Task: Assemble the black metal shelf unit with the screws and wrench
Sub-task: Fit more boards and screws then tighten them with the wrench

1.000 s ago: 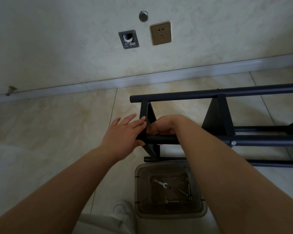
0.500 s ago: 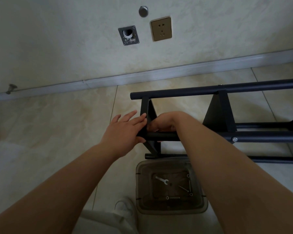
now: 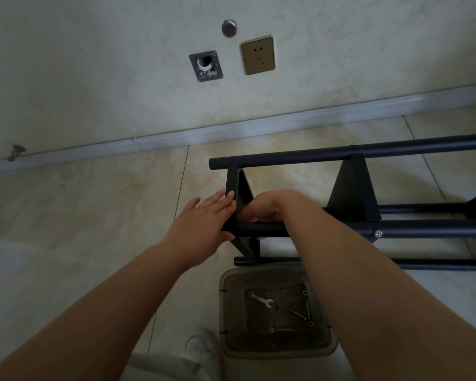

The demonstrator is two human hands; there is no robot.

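- The black metal shelf unit (image 3: 352,158) lies on its side on the tiled floor (image 3: 94,215), its long tubes running off to the right edge of view, parallel to the wall's baseboard (image 3: 231,130).
- My left hand (image 3: 204,224) lies flat against the outer face of the end panel (image 3: 238,188), fingers (image 3: 226,200) stretched out and thumb tucked under the near tube; the grip is wide, pressing rather than clasping.
- My right hand (image 3: 264,209) reaches in from the other side of that panel, curled down behind the near tube (image 3: 261,229). Its fingers are mostly hidden by the wrist and the tube, so I cannot tell whether that grip holds anything.
- The 2 hands sit just beside each other with only the end panel between them.
- A silver screw head (image 3: 378,233) shows on the near tube where the second panel (image 3: 352,188) meets it, well to the right of my hands.
- A translucent plastic bin (image 3: 226,312) stands on the floor right below the frame's lower tube, close to my body.
- In the bin lie the wrench (image 3: 262,300) at upper left and several long screws (image 3: 298,314) toward the right and bottom.
- The toe of my white shoe (image 3: 201,350) shows just left of the bin.
- On the wall there is a brass-coloured socket (image 3: 258,55), with a square metal plate (image 3: 206,66) around a hole to its left.
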